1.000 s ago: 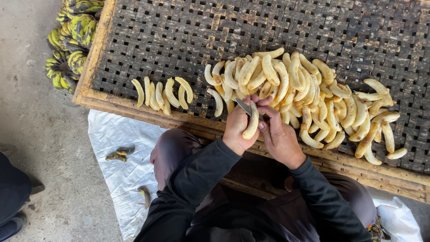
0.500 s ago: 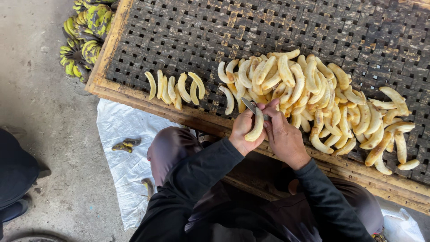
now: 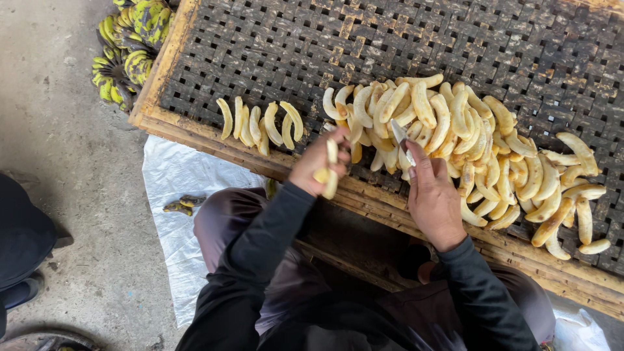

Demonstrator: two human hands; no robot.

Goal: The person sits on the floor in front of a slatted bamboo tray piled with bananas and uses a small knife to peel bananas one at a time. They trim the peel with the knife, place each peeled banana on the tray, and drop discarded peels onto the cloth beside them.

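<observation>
Left hand fingers wrap a peeled banana over the woven rack's near edge; right hand fingers pinch a small knife, blade toward the peeled pile.

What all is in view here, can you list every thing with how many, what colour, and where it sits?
Woven rack: one, dark lattice in a pale wooden frame, across the top.
Big pile of peeled bananas: one heap, too many to count, pale yellow, right half of the rack.
Small row of peeled bananas: about seven, pale yellow, left part of the rack, apart from the heap.
Unpeeled banana bunches: several, green-yellow with black marks, on the floor at top left.
White sheet: one, on the floor below the rack.
Peel scraps: a few, dark, on the sheet.
Knife: one, grey blade, in the right hand.
Left hand: holds one peeled banana.
Right hand: grips the knife.
</observation>
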